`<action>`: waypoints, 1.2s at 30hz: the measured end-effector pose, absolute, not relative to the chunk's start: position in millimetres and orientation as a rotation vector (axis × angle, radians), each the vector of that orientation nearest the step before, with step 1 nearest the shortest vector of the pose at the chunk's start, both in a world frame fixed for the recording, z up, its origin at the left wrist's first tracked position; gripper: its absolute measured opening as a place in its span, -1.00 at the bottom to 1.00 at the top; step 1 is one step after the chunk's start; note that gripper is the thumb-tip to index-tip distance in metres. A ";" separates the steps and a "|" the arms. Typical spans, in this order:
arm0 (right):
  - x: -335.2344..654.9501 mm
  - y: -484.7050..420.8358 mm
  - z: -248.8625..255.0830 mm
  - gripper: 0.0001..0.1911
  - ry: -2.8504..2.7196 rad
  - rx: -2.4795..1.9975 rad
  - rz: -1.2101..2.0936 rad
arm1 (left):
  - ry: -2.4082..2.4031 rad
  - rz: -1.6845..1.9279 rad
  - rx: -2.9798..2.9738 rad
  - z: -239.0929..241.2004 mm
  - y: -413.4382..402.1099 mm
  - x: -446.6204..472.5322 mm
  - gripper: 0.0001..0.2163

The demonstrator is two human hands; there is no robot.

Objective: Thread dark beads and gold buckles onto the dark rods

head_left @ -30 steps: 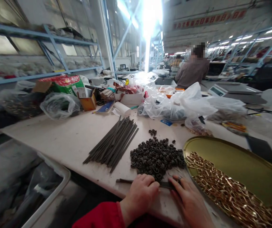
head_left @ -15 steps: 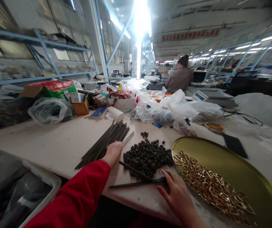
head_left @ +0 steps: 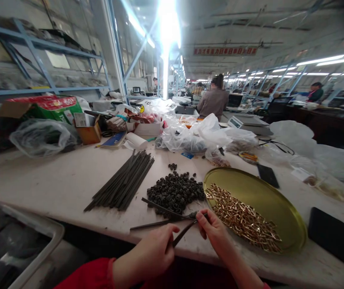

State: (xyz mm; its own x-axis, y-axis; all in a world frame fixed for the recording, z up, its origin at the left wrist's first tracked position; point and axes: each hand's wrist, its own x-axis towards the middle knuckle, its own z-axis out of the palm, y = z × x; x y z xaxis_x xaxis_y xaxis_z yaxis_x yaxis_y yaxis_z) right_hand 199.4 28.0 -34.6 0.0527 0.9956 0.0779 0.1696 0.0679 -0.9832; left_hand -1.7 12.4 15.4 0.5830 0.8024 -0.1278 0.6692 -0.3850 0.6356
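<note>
A dark, narrow, flat, pliable-looking strip (head_left: 184,233) stretches slantwise between the two hands, just above the near edge of the pale, scuffed tabletop (head_left: 60,180). Its lower end is clamped in the left hand (head_left: 156,249), at about seven o'clock from the strip's middle, thumb and curled fingers closed together on it. The right hand (head_left: 214,230), at about two o'clock, pinches the upper end between thumb and forefinger.

Two matching loose dark strips (head_left: 160,207) lie on the table just beyond the hands, toward ten o'clock, one angled down to the right and the other nearly level. Between eleven and twelve sits a heap of small, stubby, matte dark loops (head_left: 175,192), hollow and ring-like, with a few strayed past its far edge. At ten o'clock rests a slanting bundle of long, straight dark strips (head_left: 120,182), roughly parallel.

Between two and three o'clock stands a smooth, rimmed, gold-coloured oval-looking tray (head_left: 268,192), bearing a spread of shiny, coppery-gold metal rectangular frames (head_left: 244,218) along its near side. A flat black rectangular slab (head_left: 330,235) lies at three o'clock. Toward twelve, crumpled, translucent plastic bags (head_left: 196,134) bulge across the far side; a white roll (head_left: 136,141) lies toward eleven.
</note>
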 end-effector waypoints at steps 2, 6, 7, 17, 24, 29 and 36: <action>200.2 30.5 -38.1 -0.68 -1.345 -1.324 1.006 | 1.108 0.251 2.051 15.3 19.5 2.0 -0.62; 203.8 37.0 -43.9 -0.64 -1.676 -1.471 0.571 | 1.292 0.399 1.884 15.5 38.6 -5.9 -0.66; 202.9 38.1 -44.9 -0.64 -1.828 -1.491 0.418 | 1.374 0.489 1.847 14.3 42.5 -10.6 -0.68; 188.1 42.1 -59.1 -0.86 -2.356 -1.321 0.064 | 1.602 0.088 2.220 -30.0 37.9 -19.6 -0.62; 178.9 73.6 -60.3 -0.83 -2.278 -1.555 -0.014 | 1.712 -0.036 2.348 -30.3 87.5 -7.1 -0.79; 180.6 85.4 -62.2 -0.81 -2.253 -1.568 -0.036 | 1.703 -0.010 2.355 -27.6 108.4 -3.3 -0.80; 190.3 53.8 -61.4 -0.84 -2.357 -1.470 -0.014 | 1.623 -0.003 2.351 -23.6 71.4 -6.6 -0.84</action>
